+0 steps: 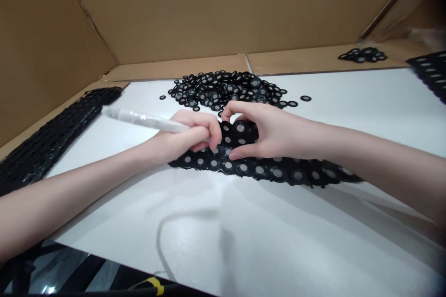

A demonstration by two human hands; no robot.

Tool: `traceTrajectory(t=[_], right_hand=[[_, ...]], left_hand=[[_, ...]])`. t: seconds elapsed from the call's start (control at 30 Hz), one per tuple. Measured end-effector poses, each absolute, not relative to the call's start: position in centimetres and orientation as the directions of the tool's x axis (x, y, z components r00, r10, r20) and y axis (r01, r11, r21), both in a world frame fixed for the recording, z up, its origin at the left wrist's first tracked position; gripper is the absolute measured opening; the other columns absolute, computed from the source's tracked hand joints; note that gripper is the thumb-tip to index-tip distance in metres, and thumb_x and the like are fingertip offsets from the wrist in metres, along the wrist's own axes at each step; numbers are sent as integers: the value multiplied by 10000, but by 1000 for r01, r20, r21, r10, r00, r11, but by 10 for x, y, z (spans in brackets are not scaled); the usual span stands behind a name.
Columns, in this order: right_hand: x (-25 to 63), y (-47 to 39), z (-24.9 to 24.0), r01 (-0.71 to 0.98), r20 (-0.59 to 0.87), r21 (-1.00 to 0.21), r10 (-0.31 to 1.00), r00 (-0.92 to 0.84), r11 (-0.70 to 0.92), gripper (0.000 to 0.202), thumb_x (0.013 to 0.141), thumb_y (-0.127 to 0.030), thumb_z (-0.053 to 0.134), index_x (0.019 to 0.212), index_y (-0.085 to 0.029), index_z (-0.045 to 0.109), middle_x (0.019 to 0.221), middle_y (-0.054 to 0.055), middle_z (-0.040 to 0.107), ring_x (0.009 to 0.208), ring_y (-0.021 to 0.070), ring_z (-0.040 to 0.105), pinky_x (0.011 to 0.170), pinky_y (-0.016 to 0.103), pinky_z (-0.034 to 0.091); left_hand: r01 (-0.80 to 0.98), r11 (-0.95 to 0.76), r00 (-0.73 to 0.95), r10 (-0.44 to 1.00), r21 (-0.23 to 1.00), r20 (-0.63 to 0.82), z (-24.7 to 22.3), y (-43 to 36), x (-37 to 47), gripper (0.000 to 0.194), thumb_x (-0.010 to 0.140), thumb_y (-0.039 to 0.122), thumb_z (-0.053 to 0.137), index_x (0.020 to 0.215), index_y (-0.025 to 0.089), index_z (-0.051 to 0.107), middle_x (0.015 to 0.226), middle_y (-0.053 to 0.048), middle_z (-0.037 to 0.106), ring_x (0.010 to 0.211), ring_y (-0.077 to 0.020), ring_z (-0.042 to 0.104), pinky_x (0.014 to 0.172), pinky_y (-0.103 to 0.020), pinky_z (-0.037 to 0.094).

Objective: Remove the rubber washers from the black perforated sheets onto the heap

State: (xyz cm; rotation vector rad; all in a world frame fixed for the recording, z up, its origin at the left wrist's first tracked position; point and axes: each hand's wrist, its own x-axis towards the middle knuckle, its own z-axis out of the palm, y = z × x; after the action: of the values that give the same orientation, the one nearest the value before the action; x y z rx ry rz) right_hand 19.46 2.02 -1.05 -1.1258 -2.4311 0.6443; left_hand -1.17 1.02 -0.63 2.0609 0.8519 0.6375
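My left hand (191, 134) is closed round a white pen-shaped tool (146, 119), whose long end points up to the left. Its curled fingers lie over the left part of a black sheet of rings with pale grey round centres (259, 170). On the same sheet rests my right hand (268, 130), thumb and forefinger bent wide apart in a C. Several of the sheet's ring shapes show between them. My right wrist and forearm hide part of the sheet. What the pen-shaped tool's working tip touches is hidden by my left fingers.
Behind my hands lies a heap of loose black rings (223, 88), with a single ring (305, 98) off to its right. Stacked black sheets (62, 130) stand at the left. A smaller ring pile (363, 54) and another sheet (432, 72) lie far right. Cardboard walls (216, 9) enclose the white surface (195, 222).
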Motion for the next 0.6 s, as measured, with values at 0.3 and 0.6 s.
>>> traceTrajectory(t=[0.3,0.6], right_hand=[[194,19,-9,622,101,-587,809,-579,518,444,578,-360,753,920,-249,493,736,-38,532,596,133,478,513,259,341],[191,17,-6,621,96,-585,805,-585,521,417,575,-314,746,908,-242,505,733,-33,509,607,129,450,520,255,324]], left_hand=[[373,-532,754,651,760,85,-9,3,-11,238,754,93,391,626,159,581,525,42,485,502,-71,431,517,-188,353],[363,-608,828,558,706,54,-6,5,-8,250,780,136,361,586,151,519,516,23,469,484,-75,384,506,-206,319]])
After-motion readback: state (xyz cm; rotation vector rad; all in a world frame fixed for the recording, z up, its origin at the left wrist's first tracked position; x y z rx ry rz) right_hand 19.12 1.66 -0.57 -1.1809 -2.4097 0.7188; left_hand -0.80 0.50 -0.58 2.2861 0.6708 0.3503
